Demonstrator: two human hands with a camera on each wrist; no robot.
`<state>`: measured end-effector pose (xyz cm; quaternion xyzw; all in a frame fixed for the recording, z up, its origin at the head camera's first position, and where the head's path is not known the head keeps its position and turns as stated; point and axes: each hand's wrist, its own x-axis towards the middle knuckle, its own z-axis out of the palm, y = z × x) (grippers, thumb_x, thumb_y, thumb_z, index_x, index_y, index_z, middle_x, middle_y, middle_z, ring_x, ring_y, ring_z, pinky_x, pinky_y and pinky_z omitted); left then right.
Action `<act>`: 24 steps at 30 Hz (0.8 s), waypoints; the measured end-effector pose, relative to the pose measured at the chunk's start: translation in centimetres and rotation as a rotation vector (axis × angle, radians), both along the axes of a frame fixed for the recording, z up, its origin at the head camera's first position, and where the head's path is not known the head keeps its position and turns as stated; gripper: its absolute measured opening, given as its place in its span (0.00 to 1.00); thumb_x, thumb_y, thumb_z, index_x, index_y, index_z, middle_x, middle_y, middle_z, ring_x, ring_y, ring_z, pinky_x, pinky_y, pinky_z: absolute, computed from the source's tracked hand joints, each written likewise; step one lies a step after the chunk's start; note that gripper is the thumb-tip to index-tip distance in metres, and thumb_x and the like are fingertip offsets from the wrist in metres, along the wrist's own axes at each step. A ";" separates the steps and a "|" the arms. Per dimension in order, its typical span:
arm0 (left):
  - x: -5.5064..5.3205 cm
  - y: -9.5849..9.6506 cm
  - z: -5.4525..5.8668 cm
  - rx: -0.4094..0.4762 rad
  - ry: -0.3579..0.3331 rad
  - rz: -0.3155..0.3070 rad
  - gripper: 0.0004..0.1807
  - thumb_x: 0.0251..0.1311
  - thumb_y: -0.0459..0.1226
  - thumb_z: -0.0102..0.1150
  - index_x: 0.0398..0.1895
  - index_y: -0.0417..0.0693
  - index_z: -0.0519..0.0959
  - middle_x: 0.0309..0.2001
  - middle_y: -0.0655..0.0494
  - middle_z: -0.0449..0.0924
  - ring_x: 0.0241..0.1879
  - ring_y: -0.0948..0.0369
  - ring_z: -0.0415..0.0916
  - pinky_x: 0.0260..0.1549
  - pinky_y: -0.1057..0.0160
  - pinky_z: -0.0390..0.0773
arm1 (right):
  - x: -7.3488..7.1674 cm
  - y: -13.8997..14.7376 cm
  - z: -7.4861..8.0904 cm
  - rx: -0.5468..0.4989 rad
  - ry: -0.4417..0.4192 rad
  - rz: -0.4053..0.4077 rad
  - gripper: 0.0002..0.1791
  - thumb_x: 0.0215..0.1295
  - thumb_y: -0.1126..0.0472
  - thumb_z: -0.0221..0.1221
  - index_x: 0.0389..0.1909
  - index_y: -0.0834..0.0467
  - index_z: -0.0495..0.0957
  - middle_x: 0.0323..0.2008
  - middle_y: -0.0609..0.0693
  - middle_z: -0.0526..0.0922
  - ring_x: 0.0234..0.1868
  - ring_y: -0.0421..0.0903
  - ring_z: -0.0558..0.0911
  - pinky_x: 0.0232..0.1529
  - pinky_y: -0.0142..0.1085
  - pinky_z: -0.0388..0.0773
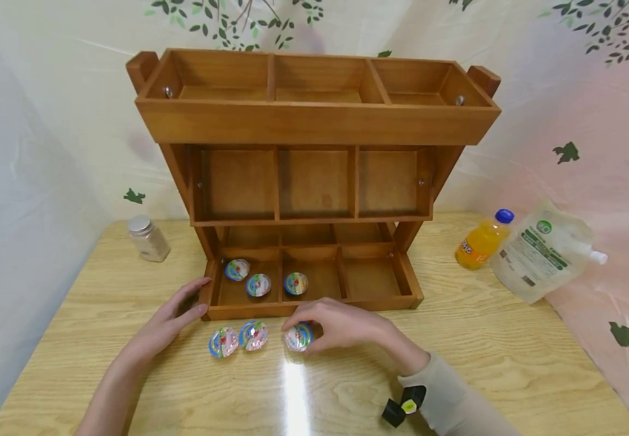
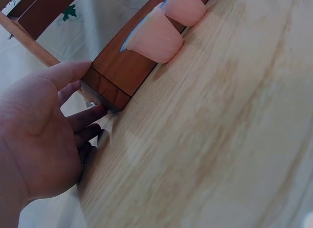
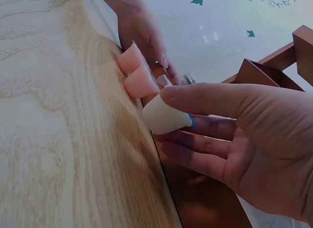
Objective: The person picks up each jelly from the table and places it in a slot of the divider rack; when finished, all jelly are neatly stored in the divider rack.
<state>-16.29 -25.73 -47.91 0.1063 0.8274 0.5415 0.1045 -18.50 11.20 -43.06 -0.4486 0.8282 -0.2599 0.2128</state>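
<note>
My right hand (image 1: 341, 327) pinches a jelly cup (image 1: 298, 336) between thumb and fingers in front of the wooden shelf (image 1: 314, 124). In the right wrist view, this cup (image 3: 164, 115) has a whitish body and lies tipped sideways. Two pink jelly cups (image 1: 223, 343) (image 1: 253, 335) with foil lids sit side by side on the table to its left. My left hand (image 1: 164, 321) touches the left end of the shelf's bottom tray, its fingertips at the corner (image 2: 110, 93). Two lidded cups (image 1: 237, 270) (image 1: 258, 285) lie in the tray's left compartment, one more (image 1: 295, 283) in the middle compartment.
A jar with a silvery lid (image 1: 149, 238) stands left of the shelf. To the right are an orange drink bottle (image 1: 482, 240) with a blue cap and a translucent spouted pouch (image 1: 544, 254). A leaf-patterned cloth (image 1: 581, 91) hangs behind the table (image 1: 510, 351).
</note>
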 end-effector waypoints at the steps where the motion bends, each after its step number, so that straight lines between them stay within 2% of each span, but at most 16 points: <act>1: 0.0 0.0 0.0 0.001 0.000 0.001 0.33 0.77 0.46 0.52 0.81 0.52 0.57 0.82 0.42 0.50 0.80 0.39 0.44 0.57 0.91 0.52 | 0.0 0.1 0.1 -0.009 -0.008 -0.003 0.26 0.63 0.59 0.72 0.63 0.49 0.81 0.60 0.43 0.83 0.55 0.32 0.80 0.58 0.28 0.78; 7: 0.0 0.1 0.0 0.011 -0.004 0.000 0.33 0.77 0.46 0.52 0.81 0.52 0.57 0.82 0.42 0.49 0.80 0.39 0.43 0.57 0.91 0.52 | -0.2 0.5 0.6 -0.091 -0.029 -0.021 0.27 0.61 0.60 0.73 0.63 0.53 0.81 0.58 0.45 0.85 0.44 0.31 0.78 0.48 0.27 0.81; 15: 0.2 0.0 0.2 -0.001 0.003 -0.002 0.33 0.78 0.46 0.51 0.81 0.52 0.57 0.82 0.42 0.49 0.80 0.43 0.45 0.59 0.89 0.53 | -1.0 1.5 1.5 -0.235 -0.128 -0.073 0.27 0.61 0.61 0.73 0.62 0.55 0.81 0.58 0.47 0.85 0.52 0.35 0.82 0.57 0.31 0.82; 22: 0.1 0.0 0.1 0.010 -0.007 0.004 0.33 0.77 0.46 0.52 0.81 0.53 0.57 0.83 0.43 0.49 0.80 0.40 0.43 0.57 0.91 0.52 | -1.8 2.6 2.3 -0.329 -0.170 -0.162 0.30 0.58 0.60 0.75 0.62 0.60 0.80 0.54 0.53 0.86 0.48 0.36 0.84 0.53 0.33 0.85; 24: 0.0 0.1 0.1 0.003 -0.007 0.002 0.33 0.77 0.46 0.52 0.81 0.54 0.57 0.83 0.44 0.49 0.81 0.40 0.43 0.61 0.88 0.53 | -2.0 2.8 2.4 -0.343 -0.176 -0.204 0.30 0.58 0.61 0.75 0.62 0.60 0.81 0.53 0.54 0.86 0.47 0.37 0.85 0.51 0.33 0.85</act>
